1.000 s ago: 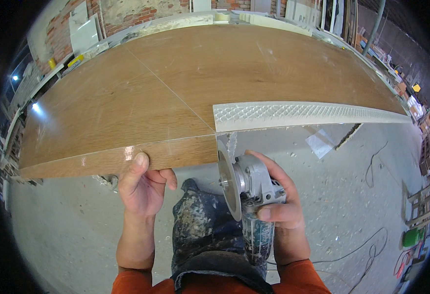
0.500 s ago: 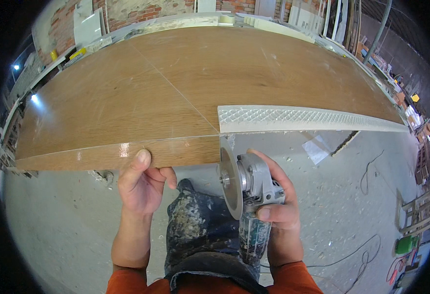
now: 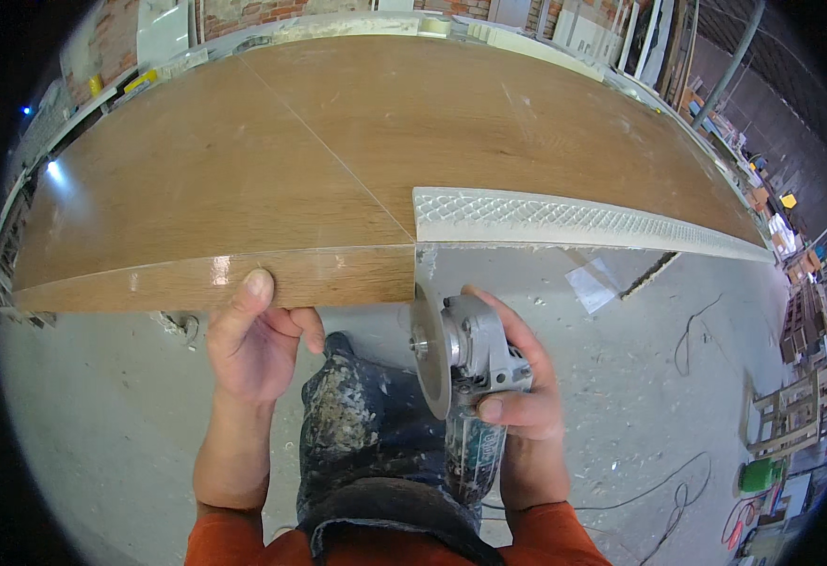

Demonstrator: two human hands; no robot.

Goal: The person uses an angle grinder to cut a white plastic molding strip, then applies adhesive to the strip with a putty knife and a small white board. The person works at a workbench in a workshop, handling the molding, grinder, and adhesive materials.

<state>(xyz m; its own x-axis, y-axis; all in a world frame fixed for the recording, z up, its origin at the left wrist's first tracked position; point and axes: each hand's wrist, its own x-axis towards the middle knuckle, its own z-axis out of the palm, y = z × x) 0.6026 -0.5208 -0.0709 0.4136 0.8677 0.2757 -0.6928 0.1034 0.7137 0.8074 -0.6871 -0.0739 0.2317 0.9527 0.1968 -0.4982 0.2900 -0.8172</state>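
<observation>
My right hand (image 3: pixel 538 410) grips an angle grinder (image 3: pixel 484 354), thumb across its near side and fingers round the far side. Its flat disc (image 3: pixel 430 354) stands upright beside the right end of a wood-look front strip (image 3: pixel 357 274). Whether the disc touches that end I cannot tell. My left hand (image 3: pixel 255 354) pinches the strip's lower edge, thumb on its face and the other fingers partly hidden beneath. Behind the strip lies a large wood-look panel (image 3: pixel 244 170) with a thin diagonal line. To the right, a pale strip with a diamond-textured face (image 3: pixel 527 222) runs along the panel's near edge.
Dusty grey floor (image 3: pixel 611 396) shows below, scattered with small chips. A white sheet (image 3: pixel 593 286) lies there, and a cable (image 3: pixel 678 505) loops at the lower right. Wooden frames (image 3: pixel 791 410) and a green container (image 3: pixel 760 474) stand at the far right.
The whole view has shifted slightly up and left. The grinder has drawn back a little toward me from the strip's end. My left hand keeps its pinch on the strip.
</observation>
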